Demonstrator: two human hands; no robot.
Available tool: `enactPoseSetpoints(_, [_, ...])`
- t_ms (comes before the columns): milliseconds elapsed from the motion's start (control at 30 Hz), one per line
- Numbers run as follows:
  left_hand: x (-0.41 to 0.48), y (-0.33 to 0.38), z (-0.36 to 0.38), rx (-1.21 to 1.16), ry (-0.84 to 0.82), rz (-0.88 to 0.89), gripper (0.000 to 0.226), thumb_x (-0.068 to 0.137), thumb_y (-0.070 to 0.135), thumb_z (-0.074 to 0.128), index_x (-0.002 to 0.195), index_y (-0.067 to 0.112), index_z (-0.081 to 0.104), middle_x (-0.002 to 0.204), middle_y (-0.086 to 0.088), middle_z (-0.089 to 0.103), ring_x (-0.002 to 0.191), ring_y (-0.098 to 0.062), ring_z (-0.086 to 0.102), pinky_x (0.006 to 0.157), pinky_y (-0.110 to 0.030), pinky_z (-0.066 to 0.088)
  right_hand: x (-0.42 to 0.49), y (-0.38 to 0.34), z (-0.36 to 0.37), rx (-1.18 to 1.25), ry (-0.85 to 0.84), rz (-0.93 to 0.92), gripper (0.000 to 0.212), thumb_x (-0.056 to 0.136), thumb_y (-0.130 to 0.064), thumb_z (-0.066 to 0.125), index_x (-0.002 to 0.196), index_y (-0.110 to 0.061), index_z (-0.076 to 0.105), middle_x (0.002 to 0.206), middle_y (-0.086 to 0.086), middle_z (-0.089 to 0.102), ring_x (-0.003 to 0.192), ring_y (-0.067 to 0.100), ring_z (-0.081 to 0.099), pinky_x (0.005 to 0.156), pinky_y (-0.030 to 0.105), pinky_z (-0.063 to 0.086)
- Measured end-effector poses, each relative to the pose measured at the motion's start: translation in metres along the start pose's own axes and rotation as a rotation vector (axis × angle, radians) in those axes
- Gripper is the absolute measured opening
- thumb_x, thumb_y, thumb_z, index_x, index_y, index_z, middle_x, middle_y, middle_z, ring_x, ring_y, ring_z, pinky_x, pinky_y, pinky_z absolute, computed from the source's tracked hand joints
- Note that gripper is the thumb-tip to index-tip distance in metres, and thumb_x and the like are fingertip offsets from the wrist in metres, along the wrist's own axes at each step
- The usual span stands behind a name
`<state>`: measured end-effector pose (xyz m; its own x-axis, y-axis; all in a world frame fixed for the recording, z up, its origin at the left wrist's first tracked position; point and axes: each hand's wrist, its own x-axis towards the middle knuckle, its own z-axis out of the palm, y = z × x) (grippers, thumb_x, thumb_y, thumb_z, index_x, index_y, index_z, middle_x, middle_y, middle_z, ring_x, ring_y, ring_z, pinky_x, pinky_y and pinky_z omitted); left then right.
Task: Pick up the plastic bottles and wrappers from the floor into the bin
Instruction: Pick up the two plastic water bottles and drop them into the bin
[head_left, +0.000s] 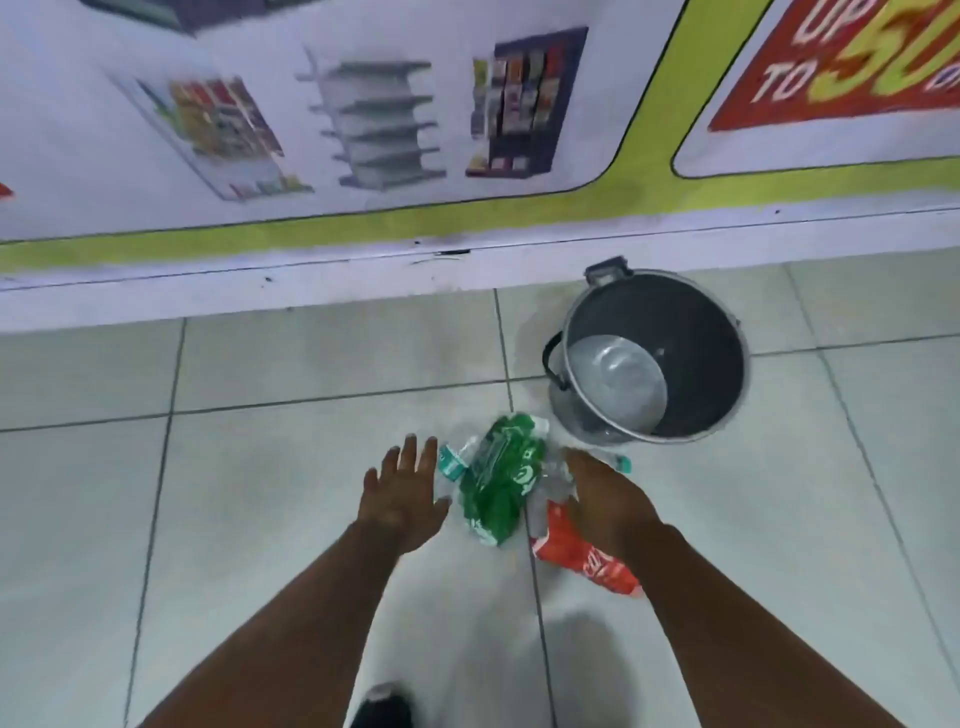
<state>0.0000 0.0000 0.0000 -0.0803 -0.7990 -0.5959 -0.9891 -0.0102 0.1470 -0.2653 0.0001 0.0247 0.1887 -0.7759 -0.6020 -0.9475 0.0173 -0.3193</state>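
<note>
A pale tiled floor (260, 493) with dark grout lines carries a dark grey bin (675, 358) standing far right, near the wall. Just near-left of it lie a crumpled green wrapper (498, 483), clear plastic bottles (550, 483) and a red wrapper (582, 561), bunched together.

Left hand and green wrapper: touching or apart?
Apart. The head view shows pale floor between the open left hand and the green wrapper.

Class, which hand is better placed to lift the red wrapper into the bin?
Right. The right hand already lies over the red wrapper and is nearer the bin; the left hand is spread beyond the green wrapper.
</note>
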Motion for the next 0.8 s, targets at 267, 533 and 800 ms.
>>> enactPoseSetpoints(267, [0.086,0.003,0.053,0.021,0.022,-0.02,0.077,0.089,0.044,0.053,0.15,0.015,0.015,0.143,-0.009,0.046,0.128,-0.031,0.044,0.103,-0.047,0.038,0.083,0.03,0.063,-0.305,0.088,0.035,0.088,0.07,-0.025,0.084,0.143,-0.011,0.035,0.139,0.01,0.052,0.123,0.027,0.054,0.099,0.036,0.045])
enactPoseSetpoints(533, [0.085,-0.002,0.057,0.021,0.082,-0.068,0.063,0.087,0.04,0.057,0.139,0.015,0.033,0.125,-0.009,0.058,0.112,-0.03,0.055,0.093,-0.044,0.044,0.084,0.035,0.067,-0.443,0.243,0.07,0.046,0.053,0.003,0.081,0.095,-0.007,0.066,0.082,0.013,0.072,0.073,0.031,0.069,0.064,0.037,0.056])
enactPoseSetpoints(800, [0.019,-0.007,-0.001,-0.162,0.21,-0.06,0.064,0.084,0.042,0.062,0.137,0.015,0.039,0.121,-0.009,0.062,0.108,-0.031,0.058,0.091,-0.044,0.046,0.021,0.006,0.021,-0.244,0.245,0.079,0.046,0.075,-0.004,0.068,0.119,-0.011,0.056,0.106,0.01,0.07,0.095,0.029,0.067,0.081,0.037,0.052])
